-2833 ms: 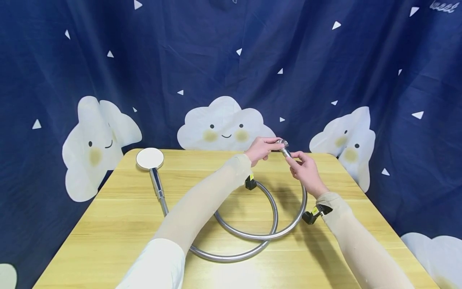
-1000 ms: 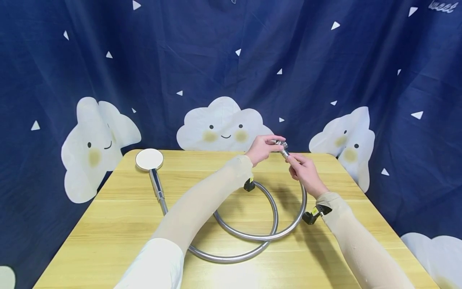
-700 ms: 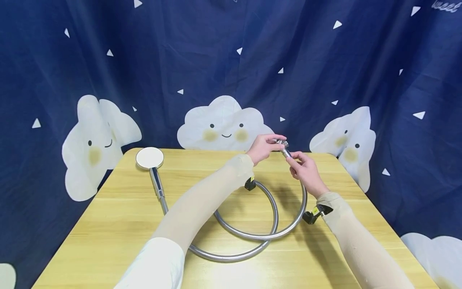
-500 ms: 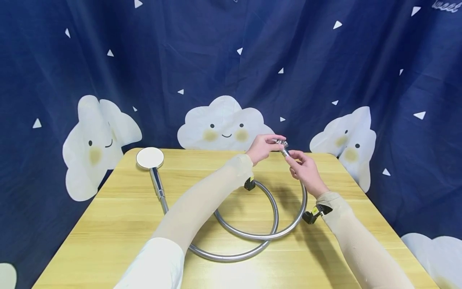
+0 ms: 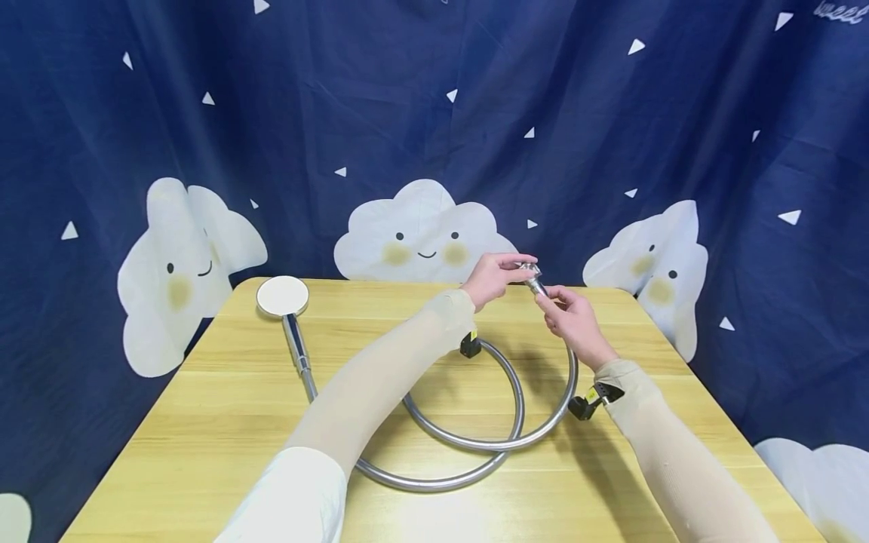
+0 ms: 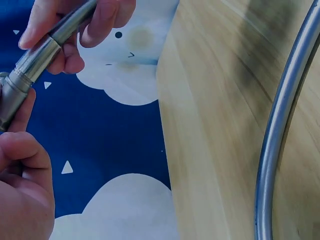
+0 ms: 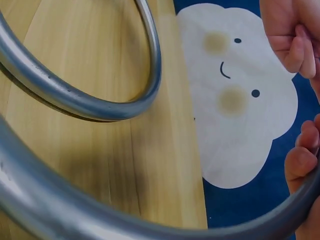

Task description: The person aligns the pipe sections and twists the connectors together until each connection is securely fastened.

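Near the table's far edge, my left hand [image 5: 487, 280] pinches a small chrome fitting [image 5: 532, 270] between its thumb and fingers. My right hand [image 5: 575, 324] grips the end of the grey shower hose [image 5: 421, 486] just below it. In the left wrist view the hose's metal end nut [image 6: 37, 59] lines up against the fitting [image 6: 11, 95], both held at a slant above the table. The hose drops from my right hand and loops over itself on the wood. At its other end, on the left, lies a round white-faced shower head [image 5: 281, 296] with a chrome handle [image 5: 295, 341].
The wooden table [image 5: 224, 422] bears the hose loops in its middle, under my forearms. A dark blue curtain [image 5: 434, 136] with white clouds hangs right behind the table and at both sides. Small black cameras [image 5: 470, 345] are strapped at my wrists.
My left fingers have shifted on the chrome fitting, with the index finger slightly higher, and the fitting has turned a little. My right hand makes only slight shifts; hose and shower head lie unchanged.
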`<state>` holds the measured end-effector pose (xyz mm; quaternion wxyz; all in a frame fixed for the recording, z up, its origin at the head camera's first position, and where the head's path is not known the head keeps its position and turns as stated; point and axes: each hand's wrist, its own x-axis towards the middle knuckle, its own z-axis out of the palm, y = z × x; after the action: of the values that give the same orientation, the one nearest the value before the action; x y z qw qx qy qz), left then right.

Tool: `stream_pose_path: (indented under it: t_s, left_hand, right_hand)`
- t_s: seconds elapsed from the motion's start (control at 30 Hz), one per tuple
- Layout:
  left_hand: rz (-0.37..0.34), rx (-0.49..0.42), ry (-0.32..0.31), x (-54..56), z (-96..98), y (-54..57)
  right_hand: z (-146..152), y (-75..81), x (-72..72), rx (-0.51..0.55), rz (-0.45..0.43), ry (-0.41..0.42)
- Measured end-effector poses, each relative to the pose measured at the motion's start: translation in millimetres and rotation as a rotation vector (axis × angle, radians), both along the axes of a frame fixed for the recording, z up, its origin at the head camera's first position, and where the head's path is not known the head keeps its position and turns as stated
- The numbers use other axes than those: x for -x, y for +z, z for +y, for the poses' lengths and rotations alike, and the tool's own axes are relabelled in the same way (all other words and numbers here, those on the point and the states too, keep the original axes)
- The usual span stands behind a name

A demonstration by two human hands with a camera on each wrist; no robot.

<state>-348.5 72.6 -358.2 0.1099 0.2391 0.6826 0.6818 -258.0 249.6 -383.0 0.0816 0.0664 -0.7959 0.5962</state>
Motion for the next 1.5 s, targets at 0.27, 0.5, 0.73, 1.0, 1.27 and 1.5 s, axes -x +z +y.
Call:
stream_pose_path:
  t_s: [0.27,0.5,0.73,1.0,1.27,1.5]
  left_hand:
    - [-0.004,-0.028,-0.014,-7.6,-0.6,7.4]
    - [-0.017,-0.087,-0.05,-23.2,-8.3,21.8]
    - [0.004,-0.062,-0.071,-3.0,1.4,3.6]
    - [0.01,-0.042,-0.049,-2.8,-3.4,6.4]
    - [0.019,-0.02,-0.097,-1.0,-4.8,6.1]
    - [0.001,-0.026,-0.13,-1.9,-5.6,5.4]
  right_hand:
    - [0.3,0.7,2.0,-0.008,0.036,-0.018]
    - [3.9,3.2,4.2,0.028,-0.005,0.04]
    - [7.2,2.5,2.5,0.125,-0.05,0.098]
    - [1.6,5.1,2.9,0.047,-0.018,-0.002]
    - [-2.3,8.5,-0.1,-0.002,0.019,-0.066]
    - [-0.7,5.8,1.1,0.044,-0.009,-0.045]
